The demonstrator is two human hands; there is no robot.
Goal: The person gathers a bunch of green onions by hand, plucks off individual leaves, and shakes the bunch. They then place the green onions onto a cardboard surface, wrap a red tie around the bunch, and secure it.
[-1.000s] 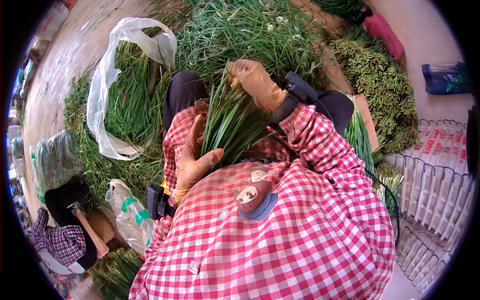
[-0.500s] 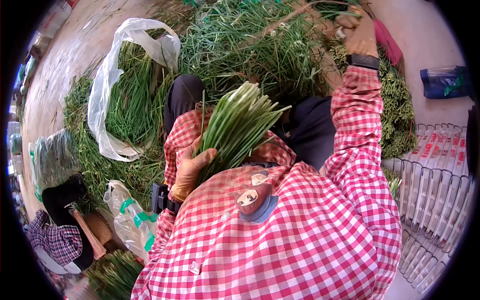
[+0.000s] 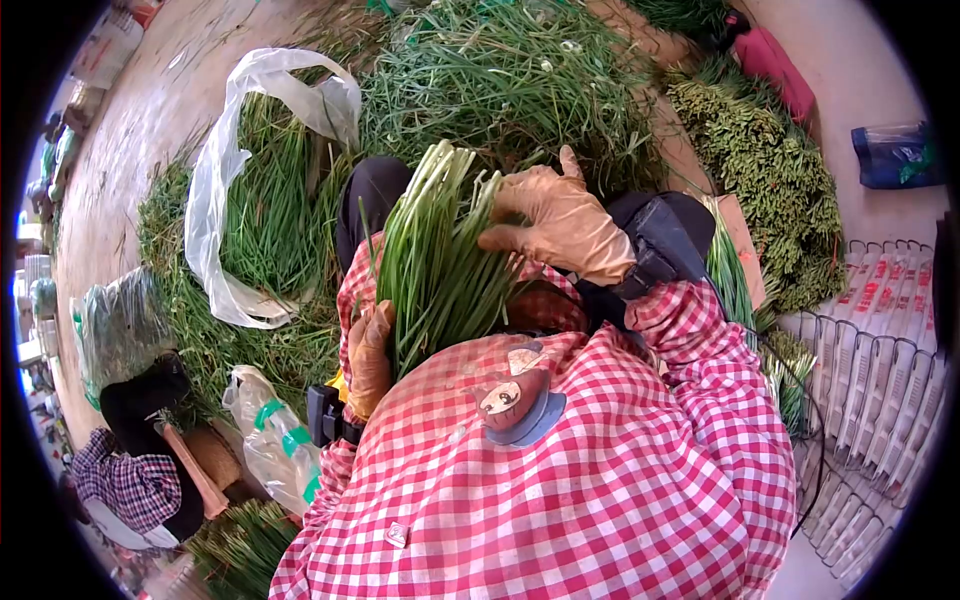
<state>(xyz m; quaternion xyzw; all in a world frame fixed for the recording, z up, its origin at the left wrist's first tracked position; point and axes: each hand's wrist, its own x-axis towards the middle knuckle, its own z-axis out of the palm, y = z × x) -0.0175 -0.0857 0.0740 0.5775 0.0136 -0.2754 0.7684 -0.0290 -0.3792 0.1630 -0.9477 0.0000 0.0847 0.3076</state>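
Observation:
A thick bundle of green stalks (image 3: 435, 265), pale ends up, stands against the chest. My left hand (image 3: 371, 362), in a tan glove, is wrapped round its lower left side. My right hand (image 3: 560, 222), gloved too, is at the bundle's upper right, thumb and fingers apart, fingertips at the stalks' edge. Whether it touches them is hard to tell. Behind the knees lies a large heap of loose green stalks (image 3: 500, 90). On the left a clear plastic bag (image 3: 205, 205) stands open around more stalks (image 3: 268, 215).
At the right are stacked green bundles (image 3: 770, 170), a pink object (image 3: 775, 65), a blue package (image 3: 893, 157) and a wire rack with printed plastic bags (image 3: 870, 370). Lower left, another person in a checked sleeve (image 3: 130, 490) sits near a plastic bag with green stripes (image 3: 275, 430).
My right hand has come down from the top right to the bundle. The bundle has shifted slightly left and stands more upright in my left hand.

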